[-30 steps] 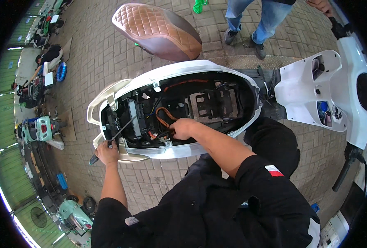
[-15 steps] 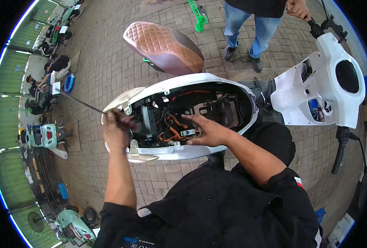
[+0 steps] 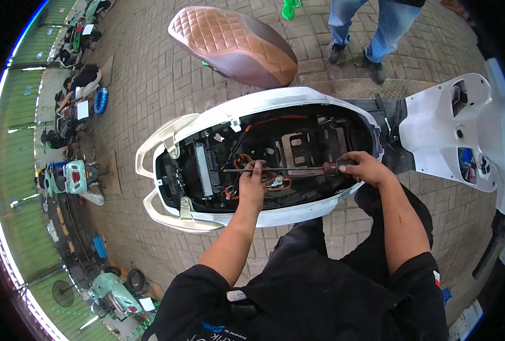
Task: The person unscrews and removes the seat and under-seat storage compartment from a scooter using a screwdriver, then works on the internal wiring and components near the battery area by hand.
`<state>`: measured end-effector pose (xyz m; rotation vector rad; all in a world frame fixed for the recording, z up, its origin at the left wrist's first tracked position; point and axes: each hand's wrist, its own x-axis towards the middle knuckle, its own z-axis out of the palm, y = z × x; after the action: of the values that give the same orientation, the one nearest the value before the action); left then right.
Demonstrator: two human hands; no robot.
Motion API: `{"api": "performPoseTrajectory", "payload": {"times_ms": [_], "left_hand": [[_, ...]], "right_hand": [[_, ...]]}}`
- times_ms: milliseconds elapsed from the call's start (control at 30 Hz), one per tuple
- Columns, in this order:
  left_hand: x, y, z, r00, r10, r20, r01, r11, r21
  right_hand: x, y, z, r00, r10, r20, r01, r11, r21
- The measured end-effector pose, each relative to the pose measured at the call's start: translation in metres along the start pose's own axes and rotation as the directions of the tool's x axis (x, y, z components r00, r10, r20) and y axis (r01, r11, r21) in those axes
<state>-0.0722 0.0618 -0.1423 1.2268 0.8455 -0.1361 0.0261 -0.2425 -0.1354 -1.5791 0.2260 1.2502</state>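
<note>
A long screwdriver (image 3: 298, 169) lies level above the open body of a white scooter (image 3: 252, 104). My right hand (image 3: 366, 169) is closed round its red and dark handle, near the body's right end. My left hand (image 3: 253, 184) pinches the thin metal shaft towards its tip, fingers pressed together. Orange cables (image 3: 242, 162) and a small white-labelled part (image 3: 275, 182) sit below, partly covered by my left hand. A pale ribbed block (image 3: 202, 170) stands further left inside the body.
A brown quilted seat (image 3: 232, 42) rests on the paving beyond the scooter. Another person in jeans (image 3: 377, 28) stands at the far right. The white front panel (image 3: 448, 131) rises on the right. Several green scooters (image 3: 68, 183) stand along the left.
My left hand had the screwdriver at the left end; it has moved right. My right hand, previously spread over the cables, has moved right and taken the handle. The view has shifted too.
</note>
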Motion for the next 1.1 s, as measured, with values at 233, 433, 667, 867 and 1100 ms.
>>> {"api": "performPoseTrajectory", "payload": {"times_ms": [233,433,667,867,1100], "left_hand": [[0.043,-0.017,-0.001,0.966,-0.115,-0.233,0.103,0.993,-0.065],[0.05,0.02,-0.042,0.947,-0.299,-0.122,0.318,0.805,0.501],[0.026,-0.005,-0.027,0.985,0.17,-0.038,-0.059,0.529,0.847],[0.031,-0.011,-0.024,0.992,0.125,-0.012,-0.042,0.419,0.907],[0.037,-0.016,-0.026,0.996,-0.013,-0.089,0.082,0.537,0.839]], "right_hand": [[0.065,0.016,0.003,0.97,-0.241,-0.038,0.227,0.95,-0.214],[0.089,0.004,0.011,0.966,-0.244,-0.09,0.212,0.94,-0.266],[0.111,0.03,0.019,0.979,-0.196,-0.057,0.181,0.964,-0.195],[0.121,0.041,0.025,0.98,-0.197,-0.012,0.195,0.975,-0.111],[0.11,0.027,0.022,0.995,-0.095,-0.013,0.09,0.975,-0.203]]}}
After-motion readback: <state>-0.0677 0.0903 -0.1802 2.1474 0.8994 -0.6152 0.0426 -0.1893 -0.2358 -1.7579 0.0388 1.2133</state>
